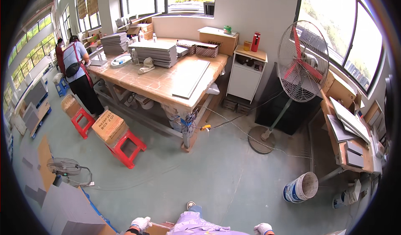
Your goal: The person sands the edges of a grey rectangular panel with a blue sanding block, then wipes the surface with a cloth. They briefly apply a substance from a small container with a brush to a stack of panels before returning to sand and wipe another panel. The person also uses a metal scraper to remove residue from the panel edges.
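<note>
My left hand (pixel 142 223), in a white glove with a dark band at the wrist, is low in the picture, left of my purple clothing. Its fingers are curled, and what they may hold is hidden. Close beside it shows the edge of a brown, cardboard-like thing (pixel 157 229), mostly cut off by the lower rim; I cannot tell whether the hand grips it. My right hand (pixel 263 228), also white-gloved, hangs apart on the other side of my body. The fingers there are bent into a loose fist with nothing visible in them.
Ahead stands a wooden workbench (pixel 158 84) with stacked grey boards (pixel 153 53). A carton (pixel 109 126) rests on a red stool (pixel 130 149). A pedestal fan (pixel 298 64), a white bucket (pixel 301 188) and a side table (pixel 334 143) are right. A person (pixel 77 64) works far left.
</note>
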